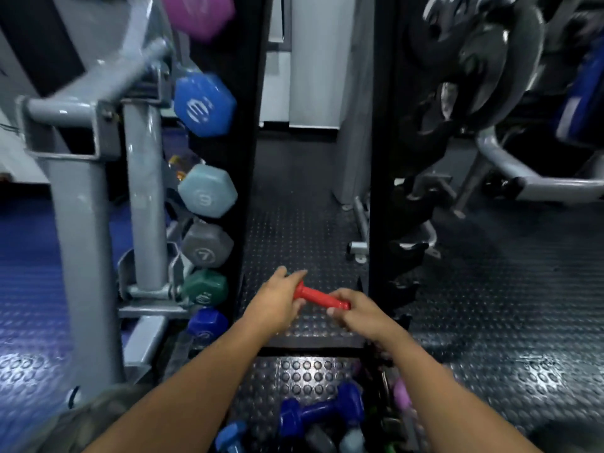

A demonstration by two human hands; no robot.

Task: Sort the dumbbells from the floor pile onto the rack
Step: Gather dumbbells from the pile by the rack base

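You held a red dumbbell [322, 297] out in front of you with both hands, low between the two black uprights of the rack [248, 158]. Your left hand [276, 304] wrapped its fingers around one end of the dumbbell, hiding that head, and your right hand [354, 310] curled its fingers around the other end, so only the red handle showed between your two sets of fingers. The dumbbell lay nearly level, tilted slightly down toward your right fingers. To the left of your left fingers, dumbbell heads sat stacked up the rack's left upright: a dark blue one [207, 323] lowest, then green [204, 287], grey [207, 245], pale blue [207, 191], bright blue [204, 106] and purple [199, 13] at the top. Below your wrists, nearer your body, the floor pile [322, 415] held a dark blue dumbbell and several blurred others on the studded black mat [294, 217]. Beyond your right fingers, weight plates [474, 67] hung blurred.
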